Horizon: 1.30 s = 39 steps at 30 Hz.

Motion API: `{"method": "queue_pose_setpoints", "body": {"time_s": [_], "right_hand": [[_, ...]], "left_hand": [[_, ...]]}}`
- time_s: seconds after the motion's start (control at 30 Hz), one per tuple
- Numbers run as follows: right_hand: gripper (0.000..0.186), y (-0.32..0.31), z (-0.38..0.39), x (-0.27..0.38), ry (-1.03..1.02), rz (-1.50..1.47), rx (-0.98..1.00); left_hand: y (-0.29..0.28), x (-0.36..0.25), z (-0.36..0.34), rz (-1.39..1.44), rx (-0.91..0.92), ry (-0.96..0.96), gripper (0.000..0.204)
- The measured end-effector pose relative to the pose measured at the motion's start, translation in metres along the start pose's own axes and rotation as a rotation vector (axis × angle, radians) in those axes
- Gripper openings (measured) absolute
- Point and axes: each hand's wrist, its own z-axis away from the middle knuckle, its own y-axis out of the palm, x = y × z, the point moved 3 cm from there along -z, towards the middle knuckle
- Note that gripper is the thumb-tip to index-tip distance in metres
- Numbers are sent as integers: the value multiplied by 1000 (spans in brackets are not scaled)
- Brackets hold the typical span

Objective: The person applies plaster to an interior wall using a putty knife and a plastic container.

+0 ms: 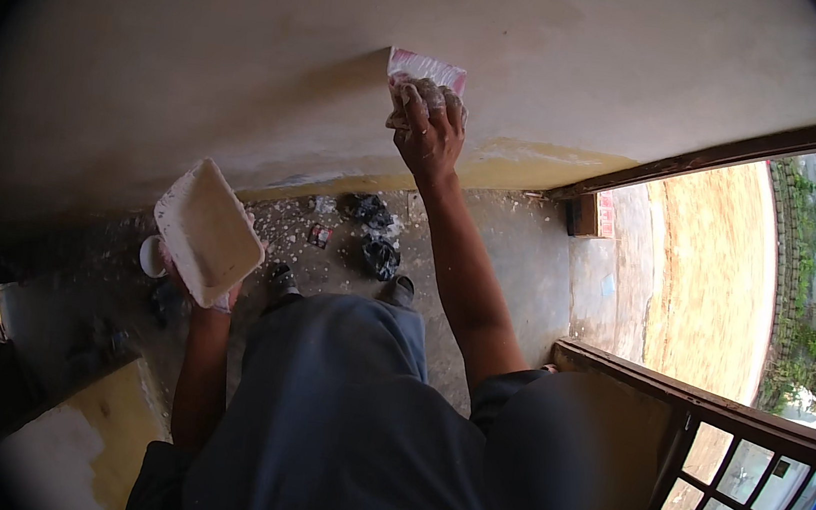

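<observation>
Your right hand (429, 129) is raised and closed around a flat pink-edged scraper blade (428, 69), pressing it flat against the pale plastered wall (251, 46) above its yellow lower band. Your left hand (208, 291) grips from below a white rectangular plastic tray (207, 230), smeared with putty and tilted, held out over the floor. Below on the spattered concrete floor (519, 248), near the wall's foot, lie two crumpled black plastic bags (375, 236).

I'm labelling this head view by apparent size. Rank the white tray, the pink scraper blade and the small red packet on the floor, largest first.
1. white tray, though it is nearer the camera
2. pink scraper blade
3. small red packet
</observation>
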Motion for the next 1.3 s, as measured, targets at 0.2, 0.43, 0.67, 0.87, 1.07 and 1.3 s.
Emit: {"method": "queue_pose_setpoints", "body": {"time_s": [0.2,0.43,0.67,0.87,1.07,1.3], "right_hand": [[28,-31,24,-50,615,135,-226],[33,4,54,-16,416,-94,89],[41,-34,5,-112,1251,-758,-765],[37,-19,-17,-59,843,-86,-252],[19,-54,9,-64,416,251,-347],[20,-72,-88,-94,154,384,-427]], "left_hand": [[7,-1,3,-66,-79,7,100],[9,-2,2,-83,70,-19,99],[18,1,1,-59,73,-20,99],[17,6,-1,-35,35,-54,101],[1,-1,0,7,65,-23,100],[1,-2,5,-71,148,-24,93]]}}
